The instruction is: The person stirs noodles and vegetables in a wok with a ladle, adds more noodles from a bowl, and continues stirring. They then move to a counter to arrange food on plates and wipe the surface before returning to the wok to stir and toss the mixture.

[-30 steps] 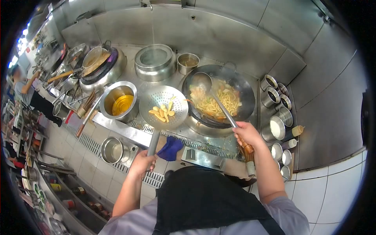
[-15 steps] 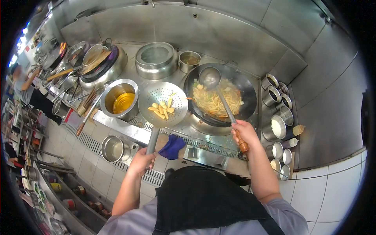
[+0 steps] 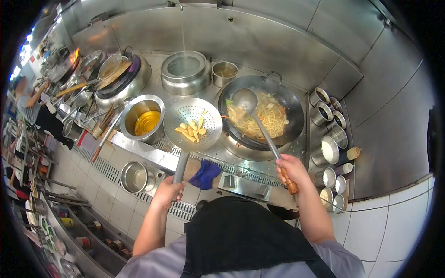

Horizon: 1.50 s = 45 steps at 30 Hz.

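My left hand (image 3: 169,190) is closed round the grey handle of a perforated strainer (image 3: 178,108), which holds several yellow pieces (image 3: 191,130). My right hand (image 3: 291,169) grips the wooden end of a long ladle (image 3: 267,134). The ladle's bowl rests down on the left part of the noodles (image 3: 271,119), inside a dark wok (image 3: 293,106). Some steam blurs the food beside the bowl.
A pot of yellow oil (image 3: 147,122) stands left of the strainer. Behind are a lidded pot (image 3: 184,74) and a small pot (image 3: 225,73). Metal seasoning containers (image 3: 329,149) line the right side. A purple cloth (image 3: 204,174) lies at the front edge. Another person (image 3: 33,109) stands far left.
The ladle's bowl has moved slightly left and down onto the noodles, and my right hand has shifted a little right and down. The strainer is nearly still.
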Motion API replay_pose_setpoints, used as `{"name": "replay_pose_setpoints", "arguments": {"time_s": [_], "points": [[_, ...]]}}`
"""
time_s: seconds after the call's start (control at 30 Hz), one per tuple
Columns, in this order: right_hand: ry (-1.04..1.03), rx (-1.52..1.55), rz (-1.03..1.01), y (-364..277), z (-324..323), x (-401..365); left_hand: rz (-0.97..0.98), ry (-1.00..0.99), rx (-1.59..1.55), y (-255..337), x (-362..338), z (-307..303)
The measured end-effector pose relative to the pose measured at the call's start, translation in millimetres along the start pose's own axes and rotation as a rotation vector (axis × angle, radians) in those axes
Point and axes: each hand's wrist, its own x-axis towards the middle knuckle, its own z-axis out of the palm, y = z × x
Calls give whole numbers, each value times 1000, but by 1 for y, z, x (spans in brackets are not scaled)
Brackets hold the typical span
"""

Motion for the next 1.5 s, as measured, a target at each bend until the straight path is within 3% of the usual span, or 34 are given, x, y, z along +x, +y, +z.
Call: {"name": "replay_pose_setpoints", "arguments": {"time_s": [0.07, 0.17, 0.37, 0.43, 0.7, 0.8, 0.87, 1.0, 1.07, 1.37, 1.4, 1.5], "points": [[49, -70, -18, 0, -3, -7, -4, -6, 8, 0, -2, 1], [21, 102, 10, 0, -8, -11, -19, 21, 21, 7, -4, 6], [24, 59, -7, 2, -3, -13, -16, 0, 13, 2, -2, 2], [81, -115, -4, 5, 3, -16, -20, -12, 20, 2, -3, 3], [9, -25, -22, 23, 6, -14, -27, 22, 57, 2, -7, 8], [10, -150, -46, 23, 7, -15, -16, 14, 63, 5, -9, 6], [-70, 92, -4, 21, -5, -16, -19, -4, 48, 4, -12, 8], [-139, 272, 18, 23, -8, -5, 4, -2, 37, 5, -10, 6], [-257, 559, 70, 25, -16, -5, 7, 12, 28, 2, -12, 5], [-91, 609, -124, 9, -21, -7, 28, 44, 36, 21, -22, 6], [-28, 468, -142, 6, -19, -12, 29, 48, 34, 20, -19, 4], [-122, 540, -96, -1, -46, -17, 33, 47, 51, 31, -16, 6]]}}
